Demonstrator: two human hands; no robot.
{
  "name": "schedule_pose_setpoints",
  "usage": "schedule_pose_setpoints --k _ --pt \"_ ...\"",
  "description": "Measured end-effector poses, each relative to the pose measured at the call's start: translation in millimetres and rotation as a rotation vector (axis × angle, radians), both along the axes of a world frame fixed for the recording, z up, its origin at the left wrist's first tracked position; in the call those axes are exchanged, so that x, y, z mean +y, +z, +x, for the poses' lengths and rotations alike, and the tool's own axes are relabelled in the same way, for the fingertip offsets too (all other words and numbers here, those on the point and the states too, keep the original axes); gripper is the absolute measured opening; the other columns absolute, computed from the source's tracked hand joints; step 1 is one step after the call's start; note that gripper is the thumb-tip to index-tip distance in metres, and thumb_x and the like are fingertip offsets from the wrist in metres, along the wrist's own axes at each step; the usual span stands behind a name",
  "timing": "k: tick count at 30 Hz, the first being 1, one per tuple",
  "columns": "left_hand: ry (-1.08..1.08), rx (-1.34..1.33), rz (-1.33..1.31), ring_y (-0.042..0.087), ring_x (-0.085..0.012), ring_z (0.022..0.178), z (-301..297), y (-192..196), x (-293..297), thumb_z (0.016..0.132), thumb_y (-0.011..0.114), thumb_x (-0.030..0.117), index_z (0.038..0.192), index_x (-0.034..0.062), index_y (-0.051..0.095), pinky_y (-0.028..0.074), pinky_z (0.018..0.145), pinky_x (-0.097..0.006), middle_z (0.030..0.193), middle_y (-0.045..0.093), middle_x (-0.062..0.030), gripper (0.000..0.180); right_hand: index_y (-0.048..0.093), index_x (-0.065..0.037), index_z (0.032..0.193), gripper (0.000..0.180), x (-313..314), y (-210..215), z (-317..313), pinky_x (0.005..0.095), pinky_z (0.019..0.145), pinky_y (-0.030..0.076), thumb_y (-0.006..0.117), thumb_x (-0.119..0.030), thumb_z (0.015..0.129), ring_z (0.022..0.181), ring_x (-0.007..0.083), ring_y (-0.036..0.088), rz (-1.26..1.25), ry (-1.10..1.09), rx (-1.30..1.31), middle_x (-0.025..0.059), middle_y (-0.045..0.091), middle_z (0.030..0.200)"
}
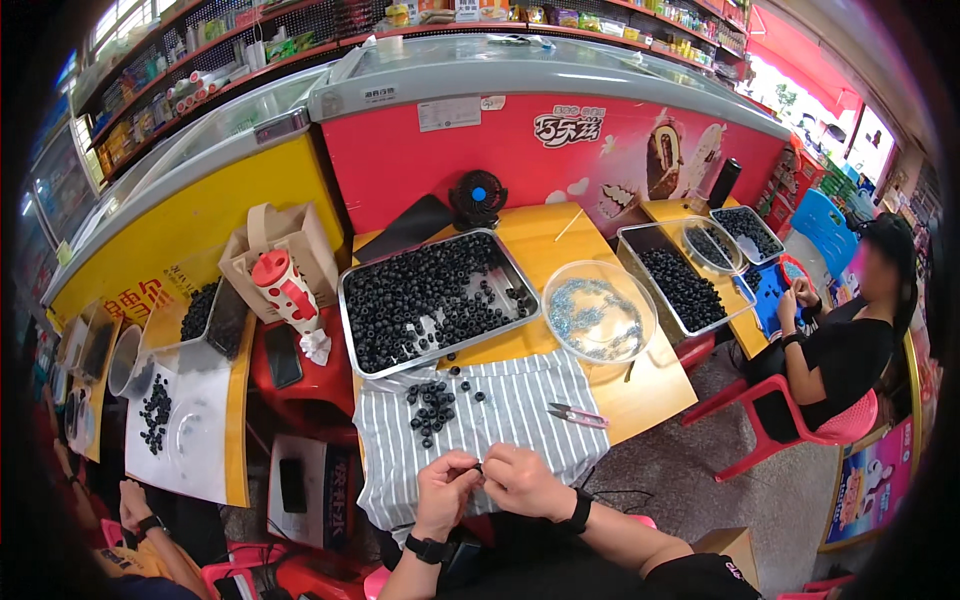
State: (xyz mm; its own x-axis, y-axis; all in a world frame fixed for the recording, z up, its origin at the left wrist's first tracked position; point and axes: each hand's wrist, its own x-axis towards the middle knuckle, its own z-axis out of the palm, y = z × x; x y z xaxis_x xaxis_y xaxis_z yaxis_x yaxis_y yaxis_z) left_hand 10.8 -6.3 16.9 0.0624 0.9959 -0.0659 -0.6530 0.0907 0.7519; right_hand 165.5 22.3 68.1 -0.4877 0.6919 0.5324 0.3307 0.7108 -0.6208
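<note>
My left hand and my right hand meet over the near edge of a grey-and-white striped cloth. Both have their fingers pinched together around a small black piece, mostly hidden by the fingertips. Just beyond my hands lies a loose pile of small black ring-like parts. To the right on the cloth rest small nippers with pinkish handles. A metal tray heaped with the same black parts stands behind the cloth. Right of it is a round clear tub holding many tiny bluish-silver pieces.
A small black fan stands behind the tray. On the left, a red stool bears a red-and-white tumbler and a phone. A co-worker sits at the right table; another person's hands show at lower left.
</note>
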Motion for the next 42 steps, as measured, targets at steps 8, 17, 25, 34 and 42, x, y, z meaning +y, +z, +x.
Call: schedule_pose_setpoints --k 8,17,25,34,42 --pt "0.083 0.210 0.076 0.059 -0.0137 0.075 5 -3 -1 0.078 0.057 -0.016 0.089 -0.0032 0.062 0.050 0.068 -0.025 0.089 0.060 -0.0077 0.018 0.050 0.001 0.071 0.009 -3 -5 0 0.0418 0.053 0.044 0.058 -0.001 0.072 0.060 0.0348 0.053 -0.148 -0.059 0.109 0.0149 0.048 0.067" --pt "0.058 0.264 0.105 0.060 -0.0151 0.076 -6 -3 5 0.076 0.060 -0.015 0.087 -0.0033 0.065 0.050 0.069 -0.027 0.090 0.059 -0.0090 0.017 0.062 0.003 0.079 0.008 3 -18 3 0.0280 0.056 0.046 0.059 -0.004 0.081 0.063 0.0127 0.059 -0.808 0.012 0.383 0.0056 0.062 0.069" --pt "-0.027 0.103 -0.081 0.061 -0.0172 0.076 -6 -4 7 0.083 0.058 -0.009 0.101 -0.0047 0.061 0.051 0.069 -0.028 0.090 0.062 -0.0096 0.019 0.063 -0.004 0.088 0.003 -2 -22 6 0.0177 0.050 0.042 0.064 -0.005 0.086 0.061 0.0036 0.055 -1.120 0.032 0.617 0.0010 0.064 0.074" --pt "-0.211 -0.175 -0.096 0.062 -0.0152 0.077 -14 6 7 0.086 0.060 -0.002 0.126 -0.0017 0.048 0.051 0.067 -0.025 0.095 0.062 -0.0086 0.042 0.060 -0.003 0.117 0.033 19 1 16 0.0288 0.065 0.048 0.065 -0.005 0.084 0.074 0.0172 0.063 -0.599 0.276 0.147 0.0094 0.065 0.085" --pt "-0.262 -0.223 -0.100 0.065 -0.0204 0.078 -28 -13 6 0.085 0.059 -0.003 0.123 -0.0044 0.051 0.053 0.065 -0.031 0.100 0.065 -0.0146 0.039 0.062 0.000 0.102 0.024 20 -5 -1 0.0370 0.067 0.049 0.064 -0.005 0.079 0.078 0.0323 0.064 -0.441 0.369 0.177 0.0176 0.065 0.085"
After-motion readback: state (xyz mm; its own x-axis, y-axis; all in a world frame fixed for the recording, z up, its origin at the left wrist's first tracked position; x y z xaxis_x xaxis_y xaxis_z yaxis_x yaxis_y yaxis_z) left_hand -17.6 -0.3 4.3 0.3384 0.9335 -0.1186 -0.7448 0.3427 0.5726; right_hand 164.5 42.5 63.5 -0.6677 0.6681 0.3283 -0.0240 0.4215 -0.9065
